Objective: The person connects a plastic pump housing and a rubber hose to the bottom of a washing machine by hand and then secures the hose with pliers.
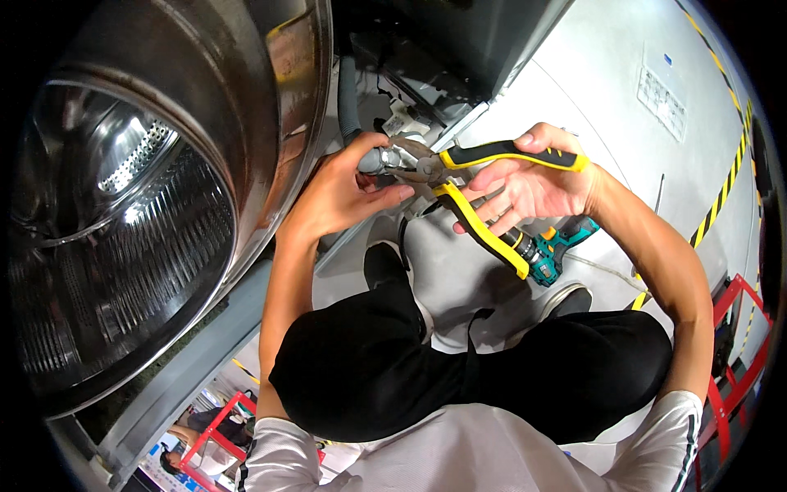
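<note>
Though near drum rim (317, 107), pliers (430, 169) open

Left of pliers (429, 169): drum (246, 107) cut off. At their nose: hose end (371, 161) part-hidden by left hand (338, 193). Right: printed sheet (661, 102) unreadable.

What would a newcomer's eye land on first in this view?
Probably the big shiny metal drum, filling the left side. Next, the yellow-and-black pliers near the centre, handles spread at the right hand, jaws by the grey hose end in the left hand. A teal drill lies below the right hand in view.
</note>
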`<state>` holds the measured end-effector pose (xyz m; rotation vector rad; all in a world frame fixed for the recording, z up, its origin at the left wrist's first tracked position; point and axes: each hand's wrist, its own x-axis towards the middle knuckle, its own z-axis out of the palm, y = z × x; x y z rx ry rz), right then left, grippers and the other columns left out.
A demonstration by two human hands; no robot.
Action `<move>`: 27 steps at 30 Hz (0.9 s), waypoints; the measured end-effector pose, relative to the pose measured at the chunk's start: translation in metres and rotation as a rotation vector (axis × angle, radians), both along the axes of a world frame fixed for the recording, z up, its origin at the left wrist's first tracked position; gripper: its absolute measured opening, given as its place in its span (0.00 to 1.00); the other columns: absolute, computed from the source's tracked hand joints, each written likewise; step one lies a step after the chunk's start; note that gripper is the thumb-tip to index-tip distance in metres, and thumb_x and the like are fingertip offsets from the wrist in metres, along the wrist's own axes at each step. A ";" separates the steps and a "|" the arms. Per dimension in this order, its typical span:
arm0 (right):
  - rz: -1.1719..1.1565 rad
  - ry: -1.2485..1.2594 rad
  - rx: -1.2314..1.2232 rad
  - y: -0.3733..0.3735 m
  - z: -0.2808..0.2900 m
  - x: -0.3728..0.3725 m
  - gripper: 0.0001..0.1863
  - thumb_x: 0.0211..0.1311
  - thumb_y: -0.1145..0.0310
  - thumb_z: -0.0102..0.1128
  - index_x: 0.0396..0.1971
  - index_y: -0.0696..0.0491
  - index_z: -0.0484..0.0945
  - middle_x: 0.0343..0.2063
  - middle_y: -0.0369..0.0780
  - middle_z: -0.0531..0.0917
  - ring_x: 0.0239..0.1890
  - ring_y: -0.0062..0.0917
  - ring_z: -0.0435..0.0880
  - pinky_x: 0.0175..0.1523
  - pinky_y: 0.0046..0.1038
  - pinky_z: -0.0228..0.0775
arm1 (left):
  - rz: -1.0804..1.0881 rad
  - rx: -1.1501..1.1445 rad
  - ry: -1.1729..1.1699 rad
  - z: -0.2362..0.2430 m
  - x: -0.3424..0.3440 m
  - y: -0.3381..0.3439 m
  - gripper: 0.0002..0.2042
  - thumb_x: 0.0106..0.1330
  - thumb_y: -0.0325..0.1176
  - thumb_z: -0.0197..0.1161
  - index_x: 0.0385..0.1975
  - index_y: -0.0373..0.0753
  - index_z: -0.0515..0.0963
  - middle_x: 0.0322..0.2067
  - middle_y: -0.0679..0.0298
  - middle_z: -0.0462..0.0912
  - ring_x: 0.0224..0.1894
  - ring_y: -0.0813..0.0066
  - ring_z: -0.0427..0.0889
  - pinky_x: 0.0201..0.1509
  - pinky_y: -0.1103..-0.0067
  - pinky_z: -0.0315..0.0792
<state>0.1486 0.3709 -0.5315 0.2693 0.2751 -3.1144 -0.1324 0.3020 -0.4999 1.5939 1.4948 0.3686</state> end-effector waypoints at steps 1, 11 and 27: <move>0.005 0.008 -0.026 0.003 -0.002 -0.001 0.36 0.56 0.47 0.40 0.53 0.63 0.70 0.51 0.51 0.76 0.52 0.48 0.75 0.58 0.44 0.63 | 0.004 0.013 0.004 -0.002 -0.001 -0.001 0.27 0.49 0.36 0.74 0.47 0.34 0.70 0.25 0.65 0.75 0.24 0.84 0.73 0.26 0.83 0.70; 0.041 0.000 -0.099 0.017 -0.007 -0.005 0.39 0.56 0.45 0.41 0.52 0.67 0.70 0.49 0.54 0.76 0.52 0.55 0.74 0.56 0.47 0.66 | 0.031 -0.001 -0.087 -0.008 -0.001 0.003 0.29 0.50 0.21 0.70 0.55 0.36 0.69 0.49 0.61 0.75 0.34 0.82 0.77 0.34 0.84 0.74; 0.091 0.059 -0.068 0.032 -0.018 -0.007 0.43 0.52 0.39 0.39 0.48 0.67 0.74 0.52 0.59 0.72 0.54 0.70 0.64 0.55 0.61 0.61 | 0.063 -0.103 -0.152 -0.006 -0.001 0.007 0.31 0.49 0.19 0.69 0.57 0.39 0.70 0.54 0.60 0.72 0.32 0.83 0.76 0.29 0.86 0.73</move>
